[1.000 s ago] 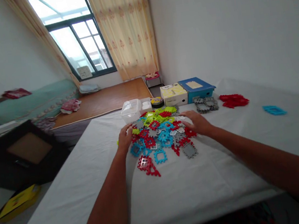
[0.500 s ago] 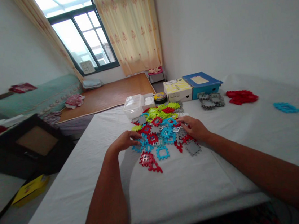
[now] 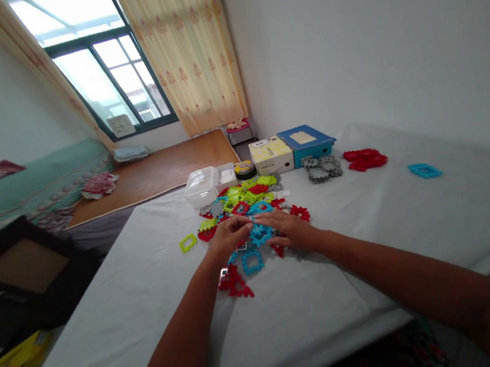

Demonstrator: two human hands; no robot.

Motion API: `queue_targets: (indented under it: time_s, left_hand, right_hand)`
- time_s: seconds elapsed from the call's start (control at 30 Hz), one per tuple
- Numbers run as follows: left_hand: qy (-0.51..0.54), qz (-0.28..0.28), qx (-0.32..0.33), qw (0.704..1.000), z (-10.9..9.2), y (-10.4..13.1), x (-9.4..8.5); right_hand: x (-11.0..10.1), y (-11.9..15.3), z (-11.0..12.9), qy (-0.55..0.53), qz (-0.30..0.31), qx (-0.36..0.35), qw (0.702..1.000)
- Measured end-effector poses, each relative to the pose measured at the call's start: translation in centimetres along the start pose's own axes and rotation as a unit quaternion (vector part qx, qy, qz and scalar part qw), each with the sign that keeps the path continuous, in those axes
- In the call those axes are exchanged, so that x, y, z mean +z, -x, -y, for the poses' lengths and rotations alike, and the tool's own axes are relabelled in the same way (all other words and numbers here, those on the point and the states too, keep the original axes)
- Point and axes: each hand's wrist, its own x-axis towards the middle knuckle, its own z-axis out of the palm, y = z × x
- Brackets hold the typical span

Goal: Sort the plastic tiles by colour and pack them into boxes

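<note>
A loose pile of toothed plastic building pieces in red, blue, grey, white and lime green (image 3: 246, 194) spreads over the white cloth. Above its middle, my left hand (image 3: 232, 232) has thumb and fingers pinched; anything between them is too small to make out. My right hand (image 3: 290, 229) comes in from the other side, fingers stretched and thumb apart, its fingertips almost meeting the left ones. Blue pieces (image 3: 260, 234) lie just under the fingers. Nearer me are a square blue frame (image 3: 252, 262) and some red pieces (image 3: 236, 284). A lime green frame (image 3: 187, 243) lies alone at the left.
Behind the pile stand a clear plastic box (image 3: 201, 187), a round tin (image 3: 245, 170), a yellow and white box (image 3: 272, 155) and a blue box (image 3: 308, 143). Toward the right lie grey pieces (image 3: 322, 169), a red stack (image 3: 365, 159) and a blue stack (image 3: 424, 170).
My hands have come together over the pile from its two sides. The lime green frame now shows on the cloth at the left. The view has turned slightly right.
</note>
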Motion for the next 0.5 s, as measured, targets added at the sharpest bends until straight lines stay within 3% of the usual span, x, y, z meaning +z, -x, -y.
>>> queue_targets:
  time_s: [0.1,0.2,0.27,0.33,0.43,0.5]
  left_hand:
    - [-0.035,-0.012,-0.013,0.999,0.0,-0.2,-0.2]
    - [-0.129,-0.107,0.021,0.986,0.4,-0.6,-2.7]
    - [-0.243,-0.222,0.066,0.942,1.1,-0.8,-5.5]
    - [-0.362,-0.3,0.101,0.877,2.2,-1.0,-8.8]
    - [-0.483,-0.346,0.128,0.794,4.3,-1.1,-13.2]
    - [-0.507,-0.38,0.074,0.77,5.5,-1.0,-15.1]
  right_hand:
    - [-0.2,0.2,-0.3,0.031,0.008,0.0,1.0]
    - [-1.0,0.5,-1.7,0.078,-0.016,0.051,0.996]
    - [-2.2,0.8,-3.7,0.104,-0.063,0.107,0.987]
    - [-4.4,1.8,-6.5,0.128,-0.118,0.164,0.971]
    - [-9.6,5.1,-11.2,0.17,-0.182,0.275,0.929]
    - [-13.7,8.8,-13.8,0.219,-0.222,0.378,0.871]
